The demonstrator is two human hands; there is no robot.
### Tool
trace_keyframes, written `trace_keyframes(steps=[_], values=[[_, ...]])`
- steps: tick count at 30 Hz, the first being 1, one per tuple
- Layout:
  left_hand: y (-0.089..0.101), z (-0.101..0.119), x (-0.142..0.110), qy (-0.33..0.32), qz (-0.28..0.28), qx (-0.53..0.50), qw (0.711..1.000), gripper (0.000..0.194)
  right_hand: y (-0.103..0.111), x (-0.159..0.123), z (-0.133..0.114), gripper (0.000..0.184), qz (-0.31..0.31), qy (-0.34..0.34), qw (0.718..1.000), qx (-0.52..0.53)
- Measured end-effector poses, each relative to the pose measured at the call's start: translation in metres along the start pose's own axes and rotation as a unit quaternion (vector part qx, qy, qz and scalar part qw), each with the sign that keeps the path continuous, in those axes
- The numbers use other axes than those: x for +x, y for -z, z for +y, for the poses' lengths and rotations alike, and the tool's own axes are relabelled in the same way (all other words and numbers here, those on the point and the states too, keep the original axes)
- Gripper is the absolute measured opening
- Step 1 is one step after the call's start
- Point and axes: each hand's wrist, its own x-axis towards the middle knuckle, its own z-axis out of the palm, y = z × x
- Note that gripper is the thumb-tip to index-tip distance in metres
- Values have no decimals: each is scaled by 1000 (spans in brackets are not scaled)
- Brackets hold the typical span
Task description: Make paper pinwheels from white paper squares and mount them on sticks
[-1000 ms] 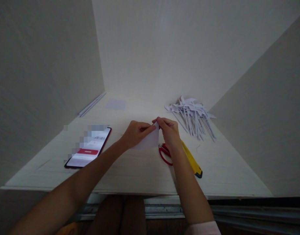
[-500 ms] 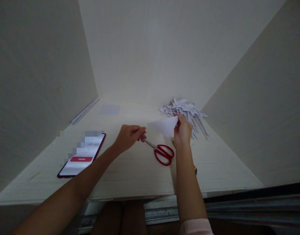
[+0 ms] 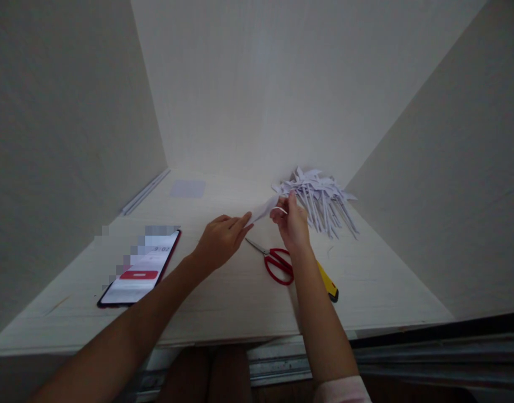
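Note:
A piece of white paper [image 3: 263, 210] is stretched between my two hands above the table, bent and curling at its right end. My left hand [image 3: 223, 242] pinches its left end between thumb and fingers. At the other end my right hand [image 3: 293, 223] is closed on the paper, with part of it hidden by the fingers. Just below the hands lie red-handled scissors [image 3: 277, 265], blades pointing up and left. A yellow and black tool [image 3: 329, 282] is partly covered by my right forearm; its kind cannot be made out.
Folded paper pieces on thin paper sticks [image 3: 319, 193] are heaped at the back right. Several paper sticks [image 3: 145, 193] lie along the left wall, beside a flat paper square [image 3: 188, 188]. A lit phone [image 3: 143, 268] rests at the left. Walls enclose three sides.
My right hand has moved left and my left hand slightly right, bringing them closer together. My left hand now grips the paper too, which has turned from a flat triangle to a bent strip.

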Motion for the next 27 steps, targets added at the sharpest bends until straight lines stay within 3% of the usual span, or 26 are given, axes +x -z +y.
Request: trace_keyframes(steps=[3,7,9,12,16,18,22,27], values=[[1,4,2,114,-50,-160,979,34,0,0,1,35,-84,-26,996,0],[1,11,7,248,-105,-348,898,36,-2,-1,7,33,-109,-27,994,2],[2,12,9,274,-115,-411,862,34,-2,-2,9,32,-109,-20,994,-9],[2,12,10,287,-108,-453,837,31,-1,-4,11,24,-113,-14,992,-60],[3,10,10,326,-45,-495,804,38,-2,-6,12,22,-144,-13,986,-89],[3,8,9,338,-8,-475,812,36,-3,-8,12,21,-159,-14,983,-95],[5,5,10,334,33,-389,858,31,-7,-10,11,20,-161,-19,982,-95],[7,5,11,333,42,-378,863,29,-9,-11,11,19,-149,-27,984,-94]])
